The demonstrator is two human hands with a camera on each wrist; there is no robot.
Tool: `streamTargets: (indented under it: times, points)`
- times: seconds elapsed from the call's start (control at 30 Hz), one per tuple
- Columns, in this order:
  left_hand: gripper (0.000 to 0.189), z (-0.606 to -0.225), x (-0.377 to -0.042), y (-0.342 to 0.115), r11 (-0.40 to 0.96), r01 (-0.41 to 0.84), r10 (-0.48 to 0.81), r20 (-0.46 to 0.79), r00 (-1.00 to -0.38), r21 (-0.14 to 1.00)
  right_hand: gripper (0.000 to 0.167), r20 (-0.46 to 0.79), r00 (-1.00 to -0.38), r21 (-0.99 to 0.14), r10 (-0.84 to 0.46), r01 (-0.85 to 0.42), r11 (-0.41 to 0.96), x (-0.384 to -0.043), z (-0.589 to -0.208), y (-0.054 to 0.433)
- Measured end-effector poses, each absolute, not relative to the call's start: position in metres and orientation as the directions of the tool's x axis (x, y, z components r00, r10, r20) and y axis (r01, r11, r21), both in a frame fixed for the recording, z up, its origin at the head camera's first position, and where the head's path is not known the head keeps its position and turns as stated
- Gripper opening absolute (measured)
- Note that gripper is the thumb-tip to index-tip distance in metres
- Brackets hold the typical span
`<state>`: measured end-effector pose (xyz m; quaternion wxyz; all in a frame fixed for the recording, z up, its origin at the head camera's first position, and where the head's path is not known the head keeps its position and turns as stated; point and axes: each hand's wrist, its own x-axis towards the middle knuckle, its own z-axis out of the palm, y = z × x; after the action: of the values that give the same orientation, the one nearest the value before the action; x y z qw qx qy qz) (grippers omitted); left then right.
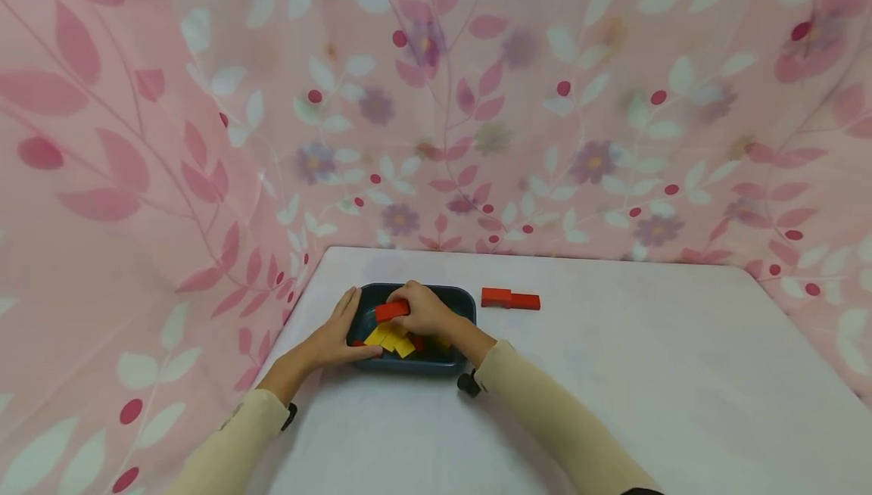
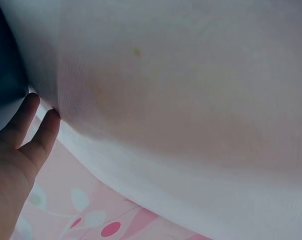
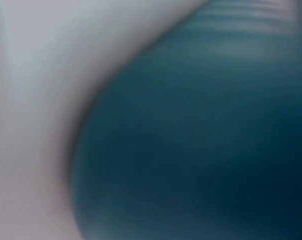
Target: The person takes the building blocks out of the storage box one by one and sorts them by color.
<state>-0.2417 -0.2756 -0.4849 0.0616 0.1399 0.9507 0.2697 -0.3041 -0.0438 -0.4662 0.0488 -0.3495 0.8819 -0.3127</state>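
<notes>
In the head view a dark blue plastic box (image 1: 422, 365) holds several yellow blocks (image 1: 390, 339) and a few red ones. My right hand (image 1: 425, 312) is over the box and pinches a red block (image 1: 391, 310) between thumb and fingers. Spread along the box's left side, my left hand (image 1: 334, 340) touches it, fingers straight toward the far corner and thumb stretched over the near rim. Two of its fingers (image 2: 38, 132) show beside the box's outer wall (image 2: 3, 55) in the left wrist view. The right wrist view has only the box wall (image 3: 181, 130), blurred.
To the right of the box, two red blocks (image 1: 511, 299) lie end to end on the white-covered table (image 1: 613, 374). Pink floral cloth (image 1: 477, 139) hangs behind and at the left. A small black device (image 1: 468, 384) sits at the right wrist, close to the box's near corner.
</notes>
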Motion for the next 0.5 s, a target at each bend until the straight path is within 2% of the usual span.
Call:
streamTargets:
  times: [0.5]
  points:
    - [0.123, -0.485, -0.241, -0.274, 0.823, 0.219, 0.285, -0.047, -0.957, 0.524, 0.034, 0.145, -0.761, -0.605, -0.632, -0.573, 0.552, -0.302, -0.442, 0.007]
